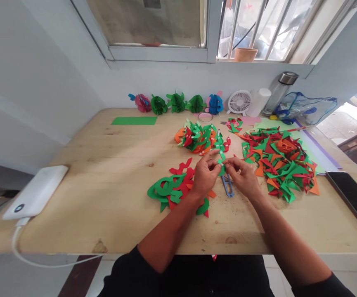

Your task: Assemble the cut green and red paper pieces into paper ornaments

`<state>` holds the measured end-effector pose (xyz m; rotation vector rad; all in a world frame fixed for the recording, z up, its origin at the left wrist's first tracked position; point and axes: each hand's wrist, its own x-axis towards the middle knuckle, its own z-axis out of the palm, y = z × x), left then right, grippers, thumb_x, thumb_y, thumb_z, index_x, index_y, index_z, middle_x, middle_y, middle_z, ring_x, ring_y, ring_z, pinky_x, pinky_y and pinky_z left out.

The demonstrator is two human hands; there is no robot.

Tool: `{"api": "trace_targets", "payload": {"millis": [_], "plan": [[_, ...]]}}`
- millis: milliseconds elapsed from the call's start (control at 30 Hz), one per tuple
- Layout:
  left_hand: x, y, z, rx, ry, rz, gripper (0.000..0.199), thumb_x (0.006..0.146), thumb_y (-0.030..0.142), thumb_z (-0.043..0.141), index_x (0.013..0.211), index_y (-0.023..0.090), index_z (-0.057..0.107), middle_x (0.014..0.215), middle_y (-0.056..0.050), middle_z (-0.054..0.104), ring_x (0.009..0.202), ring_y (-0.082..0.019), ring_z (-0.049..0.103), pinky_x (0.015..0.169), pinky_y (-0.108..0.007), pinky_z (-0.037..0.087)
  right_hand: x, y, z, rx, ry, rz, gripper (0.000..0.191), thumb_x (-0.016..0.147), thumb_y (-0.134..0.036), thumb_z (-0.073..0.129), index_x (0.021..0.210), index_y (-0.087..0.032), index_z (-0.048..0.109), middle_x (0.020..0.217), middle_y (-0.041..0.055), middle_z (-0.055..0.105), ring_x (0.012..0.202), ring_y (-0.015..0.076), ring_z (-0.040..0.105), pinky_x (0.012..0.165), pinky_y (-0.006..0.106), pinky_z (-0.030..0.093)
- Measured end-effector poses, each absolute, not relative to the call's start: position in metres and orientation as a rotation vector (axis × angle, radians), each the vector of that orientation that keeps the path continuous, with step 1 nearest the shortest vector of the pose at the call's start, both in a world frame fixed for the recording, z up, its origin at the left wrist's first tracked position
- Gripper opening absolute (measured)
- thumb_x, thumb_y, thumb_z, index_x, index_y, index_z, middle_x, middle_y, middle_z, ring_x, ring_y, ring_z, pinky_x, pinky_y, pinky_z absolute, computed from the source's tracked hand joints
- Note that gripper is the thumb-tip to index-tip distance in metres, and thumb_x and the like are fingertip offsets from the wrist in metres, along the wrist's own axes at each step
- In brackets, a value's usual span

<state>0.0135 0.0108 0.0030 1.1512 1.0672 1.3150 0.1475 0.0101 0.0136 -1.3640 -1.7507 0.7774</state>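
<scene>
Between the fingertips of my left hand (206,172) and my right hand (242,176) is a small green paper cutout (222,169), with a tiny white spot on it. Both hands are closed in a pinch on it. Just below lies a pair of blue thread snips (228,186) on the wooden table. Flat green and red paper shapes (166,186) are heaped beside my left hand, partly under its forearm. Beyond the hands sits a pile of green, red and orange cutouts with white dots (198,137).
A large heap of paper scraps (285,161) lies right, near a black phone (353,198). Folded paper figures (176,102), a small white fan (239,102) and a glass bottle (280,93) line the wall. A white power bank (36,192) with a cable is at left.
</scene>
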Motion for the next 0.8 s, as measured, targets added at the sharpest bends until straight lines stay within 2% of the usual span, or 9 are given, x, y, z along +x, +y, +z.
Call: {"api": "trace_targets", "payload": {"millis": [233,433,500,667,800], "plan": [[0.014,0.008,0.009,1.137,1.028,1.338,0.053,0.071,0.016,0.057,0.124,0.018,0.048,0.06,0.004,0.055,0.055,-0.008,0.047,0.054,-0.019,0.036,0.142,0.005,0.017,-1.318,-1.799,0.533,0.02,0.083,-0.027,0.047,0.084,-0.02,0.065,0.071,0.002,0.063,0.061,0.0134,0.053,0.062,0.025,0.041],[0.015,0.008,0.009,1.121,1.017,1.362,0.051,0.072,0.019,0.059,0.122,0.02,0.049,0.06,0.005,0.057,0.054,-0.009,0.049,0.056,-0.02,0.039,0.149,0.01,0.018,-1.401,-1.573,0.531,0.029,0.082,-0.032,0.05,0.106,-0.02,0.061,0.063,-0.0009,0.057,0.057,0.0128,0.05,0.058,0.025,0.039],[0.016,0.008,0.008,1.118,1.03,1.353,0.05,0.073,0.02,0.06,0.121,0.019,0.049,0.062,0.004,0.059,0.058,-0.01,0.053,0.059,-0.021,0.041,0.151,0.013,0.018,-1.391,-1.493,0.658,0.028,0.081,-0.036,0.05,0.1,-0.019,0.062,0.065,0.0001,0.057,0.059,0.0131,0.051,0.057,0.025,0.04],[0.016,0.008,0.009,1.111,1.064,1.355,0.047,0.073,0.02,0.061,0.118,0.018,0.051,0.06,0.003,0.059,0.065,-0.013,0.058,0.066,-0.025,0.045,0.151,0.016,0.015,-1.263,-1.453,1.024,0.027,0.08,-0.042,0.052,0.069,-0.018,0.058,0.063,0.0008,0.055,0.059,0.0118,0.047,0.055,0.024,0.039],[0.017,0.007,0.009,1.096,1.054,1.343,0.048,0.071,0.021,0.063,0.117,0.018,0.052,0.061,0.002,0.061,0.063,-0.014,0.059,0.066,-0.025,0.046,0.15,0.017,0.011,-1.238,-1.432,1.089,0.027,0.074,-0.042,0.058,0.063,-0.018,0.053,0.057,-0.0024,0.045,0.055,0.0098,0.039,0.05,0.023,0.033]]}}
